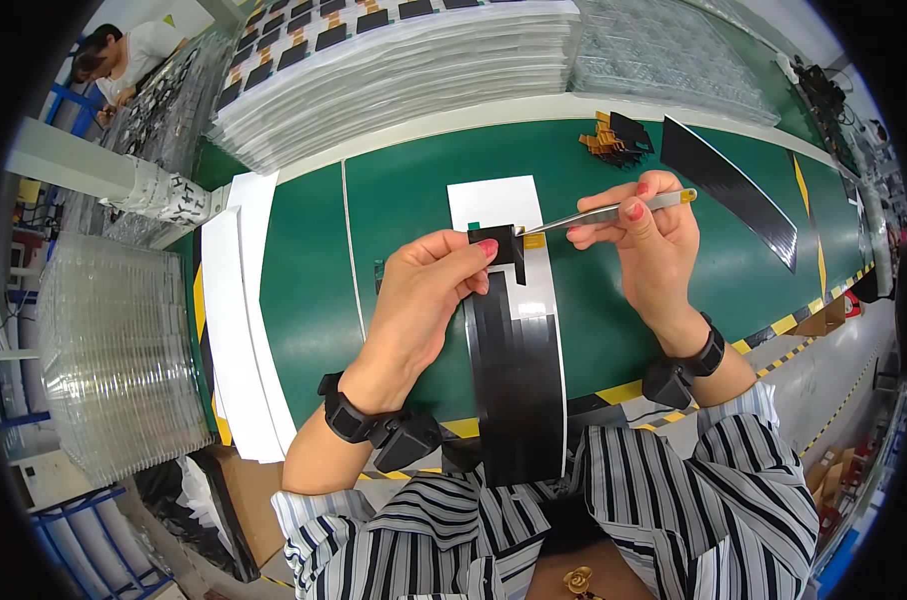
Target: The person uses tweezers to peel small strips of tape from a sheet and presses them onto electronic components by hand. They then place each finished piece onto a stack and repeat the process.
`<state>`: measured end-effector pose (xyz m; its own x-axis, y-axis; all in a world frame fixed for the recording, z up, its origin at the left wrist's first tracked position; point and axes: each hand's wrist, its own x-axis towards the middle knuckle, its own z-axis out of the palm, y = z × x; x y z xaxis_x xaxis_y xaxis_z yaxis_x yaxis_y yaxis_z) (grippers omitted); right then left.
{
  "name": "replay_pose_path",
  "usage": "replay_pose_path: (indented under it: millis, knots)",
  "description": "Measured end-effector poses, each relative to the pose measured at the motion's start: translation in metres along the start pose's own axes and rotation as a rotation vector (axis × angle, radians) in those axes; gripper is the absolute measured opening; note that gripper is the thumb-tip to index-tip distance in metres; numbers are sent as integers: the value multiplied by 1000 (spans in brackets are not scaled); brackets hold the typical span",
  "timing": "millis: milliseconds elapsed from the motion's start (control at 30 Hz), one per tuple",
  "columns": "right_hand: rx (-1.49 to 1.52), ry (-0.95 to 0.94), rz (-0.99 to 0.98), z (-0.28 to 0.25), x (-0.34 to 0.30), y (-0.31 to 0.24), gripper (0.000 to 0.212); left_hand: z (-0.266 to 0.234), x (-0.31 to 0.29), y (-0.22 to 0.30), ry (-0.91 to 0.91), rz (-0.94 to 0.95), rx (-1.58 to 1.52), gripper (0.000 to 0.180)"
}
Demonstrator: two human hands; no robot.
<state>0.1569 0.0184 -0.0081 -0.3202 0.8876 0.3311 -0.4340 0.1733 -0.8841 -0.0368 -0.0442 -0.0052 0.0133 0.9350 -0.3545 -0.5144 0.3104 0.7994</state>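
My left hand (424,290) pinches a small black panel (492,246) by its left side, thumb on top. An orange flex tail (535,240) sticks out at the panel's right, and a narrow black strip hangs below its right edge. My right hand (659,235) grips metal tweezers (614,213), their tips reaching the panel's right edge by the tail. Whether the tips are closed on anything is too small to tell. Under the panel lies a white backing sheet (494,195) with black adhesive strips (519,385) on its nearer part.
A pile of orange-tailed black pieces (617,140) lies at the back right, beside another black strip sheet (734,185). Tall stacked trays (404,75) of panels line the back. White sheets (239,320) lie at left on the green table (314,260). A person (134,60) works far left.
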Motion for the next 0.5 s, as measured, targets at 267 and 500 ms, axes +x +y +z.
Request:
replay_pose_path:
  millis: [267,500]
  knots:
    - [-4,11,-4,-1,2,2,15,-1,0,-1,2,-12,-4,11]
    - [65,-62,-28,-4,-1,-4,14,-3,4,0,13,-8,-19,11]
